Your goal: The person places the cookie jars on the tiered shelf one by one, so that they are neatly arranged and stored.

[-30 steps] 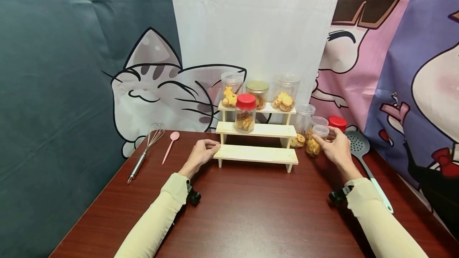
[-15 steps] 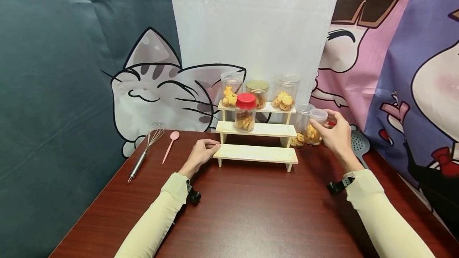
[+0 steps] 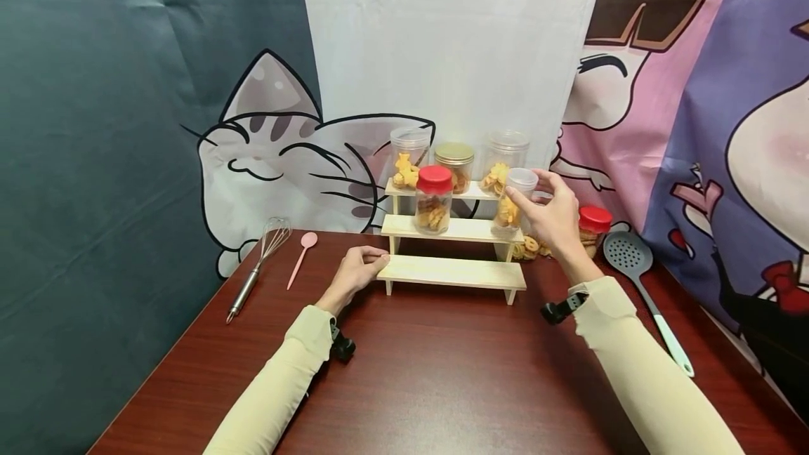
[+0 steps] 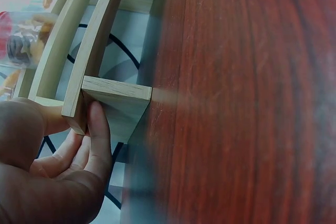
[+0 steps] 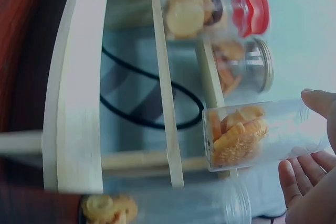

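Observation:
A three-step wooden rack [image 3: 451, 271] stands on the table. My left hand [image 3: 354, 276] pinches the left end of its lowest step, with the thumb and fingers on opposite faces of the board in the left wrist view. My right hand [image 3: 553, 216] grips a clear jar [image 5: 236, 137] of cookies near its lid. That jar is at the right end of the middle step; whether its base touches the wood I cannot tell. A red-lidded cookie jar [image 3: 433, 202] sits further left on the same step.
On the top step are a gold-lidded jar [image 3: 454, 163] and two clear-lidded jars. Right of the rack stand a red-lidded jar [image 3: 593, 227] and clear jars partly hidden by my right hand. A slotted spatula [image 3: 628, 255], a whisk [image 3: 259, 265] and a pink spoon [image 3: 303, 255] lie around.
My right hand has lifted the clear jar from the group right of the rack and carried it left to the middle step. The left hand has stayed put.

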A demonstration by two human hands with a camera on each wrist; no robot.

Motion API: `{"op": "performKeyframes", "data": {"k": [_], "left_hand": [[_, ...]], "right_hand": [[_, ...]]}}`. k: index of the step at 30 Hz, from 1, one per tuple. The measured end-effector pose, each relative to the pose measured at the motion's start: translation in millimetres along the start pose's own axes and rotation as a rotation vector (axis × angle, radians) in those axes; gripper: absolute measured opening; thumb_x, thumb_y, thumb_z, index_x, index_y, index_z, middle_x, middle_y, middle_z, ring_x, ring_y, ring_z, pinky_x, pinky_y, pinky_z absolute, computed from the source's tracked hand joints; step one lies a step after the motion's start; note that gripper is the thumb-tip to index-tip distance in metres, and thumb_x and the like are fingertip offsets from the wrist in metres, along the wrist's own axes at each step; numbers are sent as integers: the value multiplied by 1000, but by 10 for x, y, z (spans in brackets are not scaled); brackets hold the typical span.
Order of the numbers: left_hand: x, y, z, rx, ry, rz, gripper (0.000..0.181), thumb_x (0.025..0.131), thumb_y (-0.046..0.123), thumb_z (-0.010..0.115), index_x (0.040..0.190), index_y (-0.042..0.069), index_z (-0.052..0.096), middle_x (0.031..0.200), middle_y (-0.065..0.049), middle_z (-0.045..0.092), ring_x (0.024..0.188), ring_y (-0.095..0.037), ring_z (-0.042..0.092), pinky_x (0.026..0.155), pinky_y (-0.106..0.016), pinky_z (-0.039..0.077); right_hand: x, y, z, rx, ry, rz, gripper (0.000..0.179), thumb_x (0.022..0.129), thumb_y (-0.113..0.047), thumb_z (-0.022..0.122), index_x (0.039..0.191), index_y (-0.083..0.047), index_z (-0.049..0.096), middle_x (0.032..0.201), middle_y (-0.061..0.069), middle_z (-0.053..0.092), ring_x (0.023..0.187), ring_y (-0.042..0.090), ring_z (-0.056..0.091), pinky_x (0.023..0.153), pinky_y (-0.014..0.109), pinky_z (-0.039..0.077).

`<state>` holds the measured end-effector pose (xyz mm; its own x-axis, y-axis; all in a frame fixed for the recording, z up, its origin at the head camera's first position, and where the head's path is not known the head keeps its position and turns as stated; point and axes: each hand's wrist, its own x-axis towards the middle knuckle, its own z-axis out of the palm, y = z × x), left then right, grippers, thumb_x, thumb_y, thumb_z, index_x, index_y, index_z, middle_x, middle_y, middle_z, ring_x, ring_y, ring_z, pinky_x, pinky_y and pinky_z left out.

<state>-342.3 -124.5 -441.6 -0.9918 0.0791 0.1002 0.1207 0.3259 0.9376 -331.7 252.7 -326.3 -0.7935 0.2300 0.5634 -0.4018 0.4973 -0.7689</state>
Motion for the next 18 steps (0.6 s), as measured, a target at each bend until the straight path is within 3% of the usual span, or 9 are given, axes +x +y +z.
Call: {"op": "performKeyframes", "data": {"k": [5, 10, 16, 18], "left_hand": [[0, 1, 7, 7, 1, 0, 28, 102, 19, 75, 122, 1, 78, 113, -18, 80, 85, -10, 69, 73, -19, 54], [0, -4, 6, 35, 7, 3, 28, 102, 21, 76, 122, 2, 79, 112, -17, 81, 86, -10, 69, 73, -19, 53], [2, -7, 0, 40, 7, -1, 28, 101, 21, 76, 121, 2, 79, 111, -16, 81, 85, -10, 69, 74, -19, 53], [9, -4, 0, 31, 4, 1, 28, 101, 20, 76, 122, 2, 79, 112, -16, 81, 85, -9, 69, 74, -19, 53]], "right_hand": [[11, -35, 225, 10, -45, -12, 66, 93, -37, 88, 146, -6, 64, 133, 18, 73, 118, 29, 70, 99, 31, 59], [18, -51, 399, 16, -89, -16, 68, 93, -34, 88, 148, -4, 62, 131, 21, 72, 117, 32, 70, 94, 21, 58], [17, -46, 585, 45, -125, 0, 68, 93, -31, 88, 149, -3, 60, 135, 23, 71, 122, 35, 70, 105, 45, 60], [10, -50, 627, 47, -125, 14, 71, 93, -31, 88, 151, -3, 58, 137, 23, 70, 123, 35, 71, 106, 45, 59]]}}
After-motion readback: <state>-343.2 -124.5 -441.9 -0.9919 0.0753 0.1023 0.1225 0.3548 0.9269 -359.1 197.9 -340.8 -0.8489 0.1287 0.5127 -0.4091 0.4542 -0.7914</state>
